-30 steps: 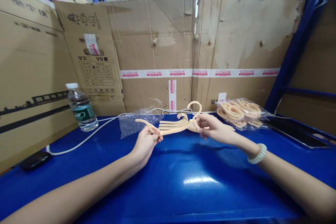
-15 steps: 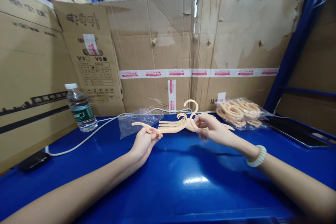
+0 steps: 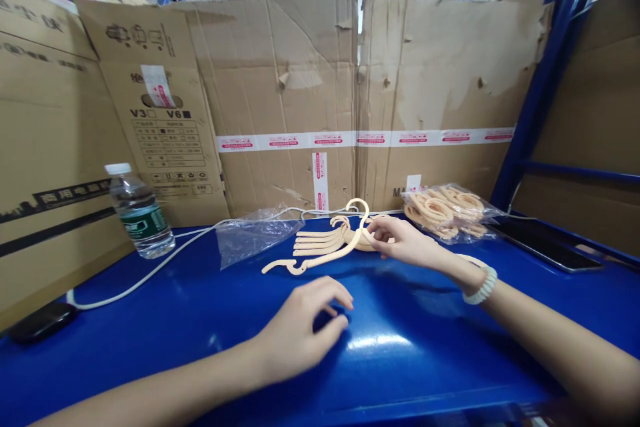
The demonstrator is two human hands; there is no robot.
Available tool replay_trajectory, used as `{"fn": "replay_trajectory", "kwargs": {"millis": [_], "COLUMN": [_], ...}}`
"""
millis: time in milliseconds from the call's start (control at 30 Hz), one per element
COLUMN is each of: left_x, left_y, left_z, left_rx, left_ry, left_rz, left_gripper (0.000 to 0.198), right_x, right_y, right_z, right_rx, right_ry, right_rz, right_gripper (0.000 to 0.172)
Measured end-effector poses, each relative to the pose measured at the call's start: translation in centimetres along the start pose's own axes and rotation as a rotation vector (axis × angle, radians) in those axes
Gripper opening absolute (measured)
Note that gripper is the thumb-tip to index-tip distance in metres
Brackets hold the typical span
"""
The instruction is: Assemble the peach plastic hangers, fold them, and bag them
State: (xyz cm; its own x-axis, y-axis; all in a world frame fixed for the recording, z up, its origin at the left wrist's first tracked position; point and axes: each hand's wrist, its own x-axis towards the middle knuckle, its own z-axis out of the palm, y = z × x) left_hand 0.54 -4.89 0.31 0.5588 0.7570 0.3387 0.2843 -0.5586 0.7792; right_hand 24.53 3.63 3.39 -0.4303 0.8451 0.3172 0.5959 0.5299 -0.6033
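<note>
My right hand (image 3: 405, 243) pinches a beige folding clothes hanger (image 3: 330, 257) near its middle, below the upright hook. The hanger's left arm reaches out to a hinge and a short end piece; part of its right side is hidden behind my hand and forearm. Just behind it, several more beige hangers (image 3: 317, 241) lie stacked on the blue tabletop (image 3: 400, 387). Nearer to me, my left hand (image 3: 305, 327) hovers over the table with curved fingers, thumb apart, holding nothing. It is clear of the hanger.
A clear bag of beige hangers (image 3: 443, 210) sits at the back right, beside a dark flat tablet-like device (image 3: 547, 245). A crumpled clear plastic bag (image 3: 255, 237), a white cable (image 3: 150, 277), a water bottle (image 3: 143, 217) and a black object (image 3: 43, 322) are leftward. Cardboard (image 3: 280, 93) walls the back.
My left hand has let go of the hanger's left end and come down toward me. My right hand still holds the hanger, whose left arm now sits lower. The view has shifted slightly.
</note>
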Motion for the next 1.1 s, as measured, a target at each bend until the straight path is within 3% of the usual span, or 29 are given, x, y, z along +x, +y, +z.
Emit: {"fn": "replay_trajectory", "kwargs": {"millis": [67,167,400,667,900,1100], "left_x": [-0.9,-1.3,-0.9,-0.9,-0.6,-0.3], "left_y": [0.7,0.9,0.2,0.4,-0.5,-1.1], "left_z": [0.4,0.5,0.2,0.1,-0.5,-0.7], "left_rx": [0.273,0.532,0.677,0.730,0.713,0.687], "left_ry": [-0.154,-0.202,-0.131,-0.153,-0.106,-0.091], "left_rz": [0.258,0.384,0.287,0.165,0.116,0.098], "left_gripper": [0.023,0.026,0.029,0.035,0.039,0.039], "right_x": [-0.2,-0.5,-0.8,-0.9,-0.7,-0.5], "right_y": [0.0,-0.1,0.0,-0.7,-0.3,-0.2], "right_z": [0.2,0.6,1.6,0.2,0.0,0.1], "right_rx": [-0.073,-0.159,-0.283,-0.350,-0.395,-0.430], "right_ry": [-0.055,-0.153,-0.217,-0.317,-0.262,-0.255], "right_rz": [-0.011,-0.026,-0.084,0.000,0.065,0.068], "right_gripper": [0.014,0.010,0.010,0.014,0.037,0.025]}}
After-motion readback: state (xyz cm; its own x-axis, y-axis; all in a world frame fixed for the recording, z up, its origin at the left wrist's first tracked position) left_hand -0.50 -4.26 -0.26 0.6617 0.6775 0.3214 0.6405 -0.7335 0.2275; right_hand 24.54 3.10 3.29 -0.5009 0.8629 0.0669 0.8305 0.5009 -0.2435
